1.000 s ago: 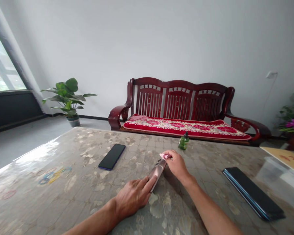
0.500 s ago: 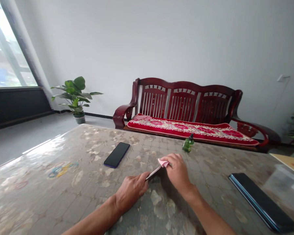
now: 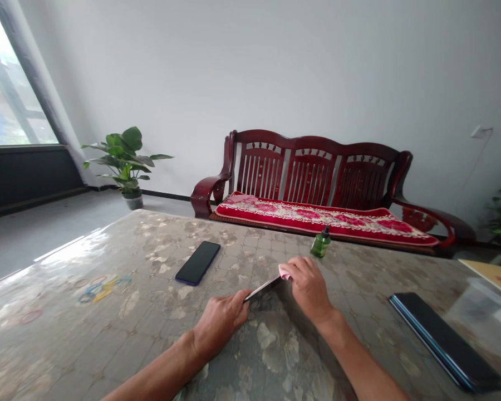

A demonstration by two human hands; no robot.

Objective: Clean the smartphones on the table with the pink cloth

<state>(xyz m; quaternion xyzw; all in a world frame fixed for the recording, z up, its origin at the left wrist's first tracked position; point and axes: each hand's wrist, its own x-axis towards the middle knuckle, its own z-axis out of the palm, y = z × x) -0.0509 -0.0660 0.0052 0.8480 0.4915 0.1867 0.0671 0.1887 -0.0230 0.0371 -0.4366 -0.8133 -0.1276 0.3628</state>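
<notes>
A thin dark item with a pale edge (image 3: 264, 288), which looks like a phone seen edge-on, is tilted above the table. My left hand (image 3: 222, 321) is closed on its near left end. At its far right end my right hand (image 3: 309, 287) pinches a small pink cloth (image 3: 284, 272) against it. A green bottle with a black cap (image 3: 320, 243) stands just beyond my right hand. Up and left of my hands, a dark phone (image 3: 198, 262) lies flat on the patterned table (image 3: 158, 312).
Stacked dark phones (image 3: 446, 340) lie at the right, beside a clear plastic box (image 3: 482, 312) and a yellowish board (image 3: 492, 275). Coloured rubber bands (image 3: 102, 289) are at the left. Beyond the table stand a red wooden bench (image 3: 309, 172) and a potted plant (image 3: 129, 161).
My right hand with the pink cloth has slid slightly right along the thin item, so more of its edge shows. My left hand has shifted a little left with the view.
</notes>
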